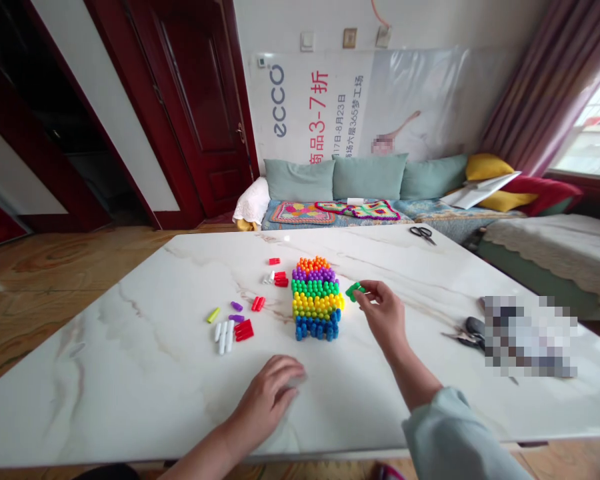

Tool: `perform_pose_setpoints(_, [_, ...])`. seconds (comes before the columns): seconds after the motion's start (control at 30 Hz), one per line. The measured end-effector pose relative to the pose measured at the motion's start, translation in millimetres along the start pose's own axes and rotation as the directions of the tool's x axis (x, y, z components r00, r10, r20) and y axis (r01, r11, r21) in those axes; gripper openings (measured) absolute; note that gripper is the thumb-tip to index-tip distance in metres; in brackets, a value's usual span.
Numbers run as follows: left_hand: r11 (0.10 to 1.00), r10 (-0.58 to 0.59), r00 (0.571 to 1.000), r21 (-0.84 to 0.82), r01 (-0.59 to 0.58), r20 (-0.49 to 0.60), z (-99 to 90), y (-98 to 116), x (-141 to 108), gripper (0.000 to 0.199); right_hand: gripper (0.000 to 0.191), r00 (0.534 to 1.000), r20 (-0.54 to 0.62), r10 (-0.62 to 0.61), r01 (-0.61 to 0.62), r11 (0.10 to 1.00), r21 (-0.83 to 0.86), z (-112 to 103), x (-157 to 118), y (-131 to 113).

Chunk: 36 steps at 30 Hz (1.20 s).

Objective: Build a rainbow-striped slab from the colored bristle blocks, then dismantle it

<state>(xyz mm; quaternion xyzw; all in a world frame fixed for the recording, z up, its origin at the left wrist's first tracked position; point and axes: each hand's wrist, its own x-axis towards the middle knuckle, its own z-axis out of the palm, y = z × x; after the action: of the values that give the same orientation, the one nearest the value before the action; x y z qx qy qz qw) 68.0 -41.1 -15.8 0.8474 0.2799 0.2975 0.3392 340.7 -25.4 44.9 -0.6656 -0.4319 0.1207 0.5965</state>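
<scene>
My right hand (381, 312) pinches a small green plastic building piece (355, 291) just right of a block built from rows of knobbly plastic pieces (316, 305). The block runs in coloured bands: orange at the far end, then purple, green, yellow and blue nearest me. A small gap shows between the held piece and the block. My left hand (279, 387) rests low over the table in front of the block, fingers apart and slightly curled, holding nothing. Left of the block lie loose white pieces (225, 337), red pieces (244, 330), purple pieces (237, 307) and a lime-green piece (213, 315).
The white marble-patterned table (145, 360) spreads beneath everything. Black-handled scissors (423, 234) lie at its far right edge. Another dark-handled tool (473, 331) lies at right beside a blurred-out item (530, 337). Beyond stands a sofa with green cushions (370, 177).
</scene>
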Motion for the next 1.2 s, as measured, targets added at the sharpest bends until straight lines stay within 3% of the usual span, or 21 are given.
perform_pose_setpoints(0.1, [0.999, -0.007, 0.999, 0.034, 0.005, 0.036, -2.8, -2.0, 1.1, 0.020, 0.030, 0.999, 0.003, 0.053, -0.052, 0.983, -0.178, -1.0, 30.2, 25.6])
perform_pose_setpoints(0.23, [1.000, -0.003, 1.000, 0.002, 0.003, 0.015, -1.5, -2.4, 4.2, 0.020, 0.025, 0.995, 0.063, 0.072, -0.050, 0.955, -0.292, 15.4, 43.7, 45.6])
perform_pose_setpoints(0.47, [0.999, 0.012, 1.000, -0.033, -0.013, -0.015, -2.0, -4.7, 3.3, 0.020, 0.020, 0.992, 0.124, 0.036, 0.014, 0.925, -0.379, 40.1, 46.0, 44.5])
perform_pose_setpoints(0.77, [0.996, 0.041, 0.998, -0.081, -0.044, -0.044, -2.6, -4.0, 4.4, 0.019, 0.035, 0.975, 0.202, 0.098, -0.017, 0.928, -0.372, 37.7, 43.1, 40.0])
perform_pose_setpoints(0.93, [0.991, 0.056, 0.996, -0.119, -0.065, -0.075, -4.5, -2.7, 5.5, 0.019, 0.038, 0.981, 0.166, 0.096, -0.025, 0.923, -0.383, 28.2, 33.0, 37.2])
perform_pose_setpoints(1.07, [0.992, 0.051, 0.995, -0.112, -0.060, -0.083, -1.7, -2.0, 4.8, 0.019, 0.040, 0.997, 0.033, -0.067, 0.074, 0.961, -0.267, 18.0, 10.8, 13.4])
perform_pose_setpoints(1.13, [0.992, 0.040, 0.996, -0.120, -0.050, -0.082, -1.2, -1.9, 4.9, 0.018, 0.036, 0.984, 0.088, -0.152, 0.164, 0.974, -0.156, 14.3, -8.5, -3.7])
perform_pose_setpoints(1.2, [0.990, 0.032, 0.997, -0.131, -0.041, -0.072, -5.5, -3.1, 6.3, 0.020, 0.031, 0.949, 0.230, -0.217, 0.240, 0.968, -0.073, 12.9, -33.7, -17.8])
